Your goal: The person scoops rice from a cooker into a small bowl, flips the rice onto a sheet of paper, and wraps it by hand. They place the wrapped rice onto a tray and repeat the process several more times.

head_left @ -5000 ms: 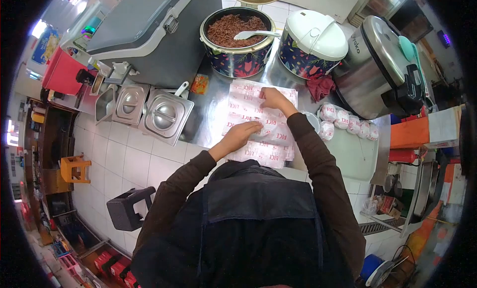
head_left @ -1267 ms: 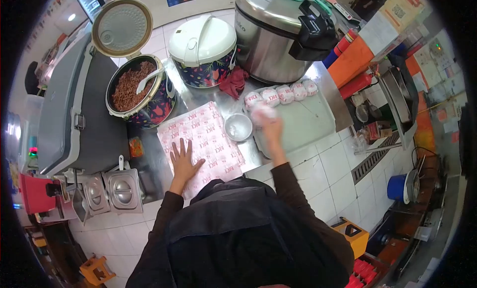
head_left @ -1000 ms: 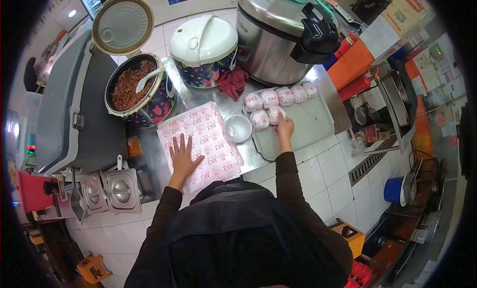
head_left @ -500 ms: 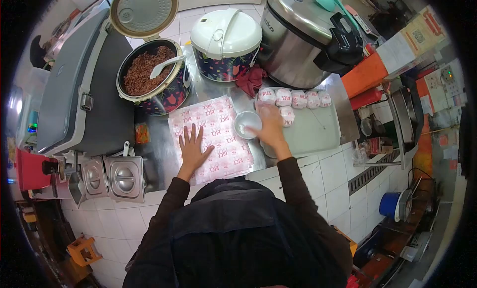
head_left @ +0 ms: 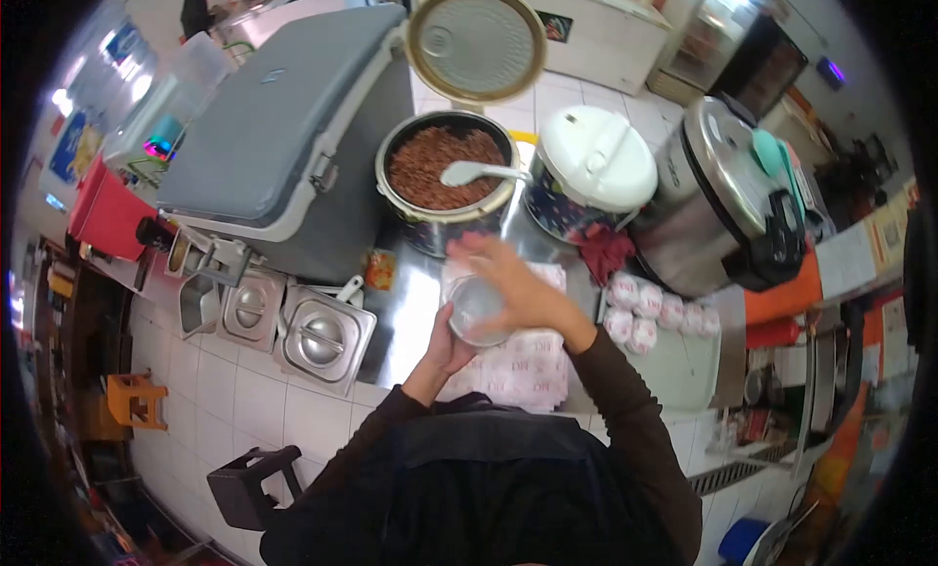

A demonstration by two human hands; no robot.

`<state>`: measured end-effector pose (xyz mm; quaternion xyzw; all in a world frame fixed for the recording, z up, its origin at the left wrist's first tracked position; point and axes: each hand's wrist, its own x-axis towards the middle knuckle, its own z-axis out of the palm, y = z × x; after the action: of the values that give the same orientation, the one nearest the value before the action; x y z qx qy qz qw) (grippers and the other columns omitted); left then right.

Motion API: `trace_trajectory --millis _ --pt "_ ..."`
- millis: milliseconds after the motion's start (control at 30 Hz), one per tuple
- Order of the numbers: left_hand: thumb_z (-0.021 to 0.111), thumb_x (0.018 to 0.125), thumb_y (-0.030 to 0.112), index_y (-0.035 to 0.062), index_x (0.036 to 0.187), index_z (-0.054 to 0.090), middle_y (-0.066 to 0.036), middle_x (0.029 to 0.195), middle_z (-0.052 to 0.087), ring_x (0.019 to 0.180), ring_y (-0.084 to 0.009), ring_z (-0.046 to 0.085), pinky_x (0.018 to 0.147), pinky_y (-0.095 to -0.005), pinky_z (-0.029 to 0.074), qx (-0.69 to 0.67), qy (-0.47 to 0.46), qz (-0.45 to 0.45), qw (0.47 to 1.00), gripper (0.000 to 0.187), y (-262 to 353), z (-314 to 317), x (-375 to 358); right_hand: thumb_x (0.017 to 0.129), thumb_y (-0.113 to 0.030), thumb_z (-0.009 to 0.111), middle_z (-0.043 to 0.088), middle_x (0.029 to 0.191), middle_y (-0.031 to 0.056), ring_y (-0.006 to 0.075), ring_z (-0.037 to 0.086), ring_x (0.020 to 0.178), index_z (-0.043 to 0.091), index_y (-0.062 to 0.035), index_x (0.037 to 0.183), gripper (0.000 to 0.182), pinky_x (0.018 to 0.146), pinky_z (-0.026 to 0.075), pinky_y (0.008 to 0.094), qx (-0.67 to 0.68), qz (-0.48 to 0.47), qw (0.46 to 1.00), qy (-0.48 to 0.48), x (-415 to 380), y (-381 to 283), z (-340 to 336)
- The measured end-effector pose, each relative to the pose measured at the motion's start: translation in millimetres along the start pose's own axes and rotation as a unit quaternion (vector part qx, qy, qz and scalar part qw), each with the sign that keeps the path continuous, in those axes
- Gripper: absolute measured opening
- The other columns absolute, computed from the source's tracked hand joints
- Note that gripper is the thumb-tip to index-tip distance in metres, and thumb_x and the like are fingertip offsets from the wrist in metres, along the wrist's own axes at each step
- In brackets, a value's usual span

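A small clear bowl (head_left: 470, 298) is in my left hand (head_left: 447, 345), whose fingers close round its left side over the printed paper sheets (head_left: 528, 365). My right hand (head_left: 535, 294), blurred by motion, passes over the bowl with its fingers spread, hiding part of the rim. Beyond the fingertips stands an uncovered pot of reddish-brown cooked rice (head_left: 435, 161). A white rice paddle (head_left: 479, 172) lies across that pot, its handle over the right rim.
Several paper-wrapped bundles (head_left: 642, 335) sit on a pale tray (head_left: 674, 371) at right. Behind are a white-lidded pot (head_left: 598, 161), a red cloth (head_left: 602, 251) and a large steel cooker (head_left: 699, 205). A grey cooler (head_left: 293, 117) and lidded steel pans (head_left: 325, 337) occupy the left.
My left hand has left the paper and now holds the bowl, which has moved left over the sheets. My right hand has shifted toward the rice pot. The view has turned.
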<state>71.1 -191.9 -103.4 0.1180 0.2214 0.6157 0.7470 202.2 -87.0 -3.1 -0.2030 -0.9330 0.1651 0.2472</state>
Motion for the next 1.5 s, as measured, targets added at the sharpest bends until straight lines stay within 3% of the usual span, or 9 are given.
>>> trace_trajectory --millis 67,200,300,500,833,1033,1133,1300,1500 --pt "0.049 0.086 0.054 0.0106 0.14 0.031 -0.012 0.138 0.041 0.127 -0.0289 0.042 0.105 -0.0477 0.034 -0.004 0.006 0.045 0.999 0.072 18.1 -11.4 -5.3 0.073 -0.041 0.069 0.052 0.12 0.0109 0.034 0.045 0.112 0.055 -0.0132 0.122 0.059 0.086 0.039 0.0471 -0.07 0.043 0.991 0.108 61.5 36.5 -13.9" --pt "0.053 0.083 0.054 0.0096 0.139 0.032 -0.011 0.137 0.043 0.127 -0.0279 0.042 0.106 -0.0464 0.033 -0.017 0.079 0.121 0.989 0.074 36.8 -32.5 -14.3 0.075 -0.028 0.067 0.066 0.094 0.0066 0.0272 0.049 0.11 0.068 -0.0078 0.095 0.029 0.083 0.04 0.0465 -0.375 0.142 0.9 -0.17 145.9 110.1 10.6" --pt "0.055 0.081 0.056 0.0082 0.138 0.033 -0.01 0.137 0.043 0.127 -0.0271 0.042 0.106 -0.0444 0.033 0.005 0.098 0.18 0.979 0.078 47.7 -42.6 -10.2 0.073 -0.015 0.061 0.068 0.087 0.0068 0.0292 0.055 0.1 0.069 -0.0087 0.09 0.019 0.086 0.035 0.0566 -0.367 0.117 0.904 -0.186 166.9 127.9 20.9" --pt "0.058 0.079 0.057 0.0079 0.138 0.034 -0.01 0.137 0.044 0.126 -0.027 0.042 0.107 -0.0438 0.032 -0.033 0.139 0.235 0.961 0.08 59.0 -47.2 9.7 0.074 -0.015 0.062 0.067 0.097 0.0096 0.0315 0.058 0.104 0.068 -0.0077 0.095 0.023 0.084 0.039 0.0566 -0.324 0.212 0.871 -0.302 199.5 131.4 5.2" --pt "0.058 0.079 0.058 0.0066 0.138 0.033 -0.011 0.137 0.043 0.127 -0.0284 0.041 0.107 -0.0447 0.031 -0.084 0.115 0.242 0.96 0.082 70.8 -48.9 33.4 0.082 -0.016 0.054 0.066 0.088 0.0158 0.0306 0.064 0.09 0.05 -0.0033 0.12 0.041 0.08 0.046 0.0462 -0.253 0.084 0.887 -0.378 229.3 120.9 -16.2" --pt "0.061 0.077 0.058 0.0058 0.138 0.033 -0.012 0.137 0.043 0.127 -0.0285 0.041 0.107 -0.0447 0.031 -0.08 0.109 0.221 0.966 0.085 73.0 -47.0 37.8 0.088 -0.017 0.048 0.063 0.072 0.0077 0.0233 0.064 0.072 0.06 -0.0063 0.11 0.027 0.071 0.044 0.0383 -0.462 -0.242 0.826 -0.213 285.9 159.1 -22.0" --pt "0.061 0.077 0.058 0.0054 0.138 0.032 -0.012 0.137 0.043 0.127 -0.0286 0.041 0.107 -0.0443 0.031 -0.084 0.101 0.223 0.966 0.085 70.9 -50.0 40.9 0.088 -0.017 0.048 0.062 0.07 0.0055 0.0212 0.063 0.07 0.062 -0.0083 0.109 0.026 0.072 0.043 0.0377 -0.486 -0.292 0.785 -0.248 285.9 163.9 15.5" --pt "0.053 0.079 0.059 0.0069 0.139 0.031 -0.013 0.138 0.041 0.127 -0.0309 0.041 0.106 -0.0473 0.032 -0.067 0.113 0.219 0.967 0.083 61.1 -43.3 46.9 0.084 -0.022 0.053 0.059 0.056 0.009 0.0286 0.059 0.051 0.069 -0.0125 0.093 0.022 0.047 0.044 0.0412 -0.37 -0.26 0.852 -0.263 276.7 176.4 29.4" --pt "0.058 0.079 0.055 0.0052 0.138 0.032 -0.012 0.137 0.043 0.127 -0.0283 0.041 0.107 -0.0435 0.031 -0.095 0.077 0.218 0.968 0.082 67.7 -41.9 45.4 0.07 -0.021 0.06 0.061 0.064 0.016 0.0343 0.062 0.063 0.068 -0.01 0.078 0.016 0.057 0.048 0.0448 -0.296 -0.123 0.906 -0.277 237.6 169.0 20.3"
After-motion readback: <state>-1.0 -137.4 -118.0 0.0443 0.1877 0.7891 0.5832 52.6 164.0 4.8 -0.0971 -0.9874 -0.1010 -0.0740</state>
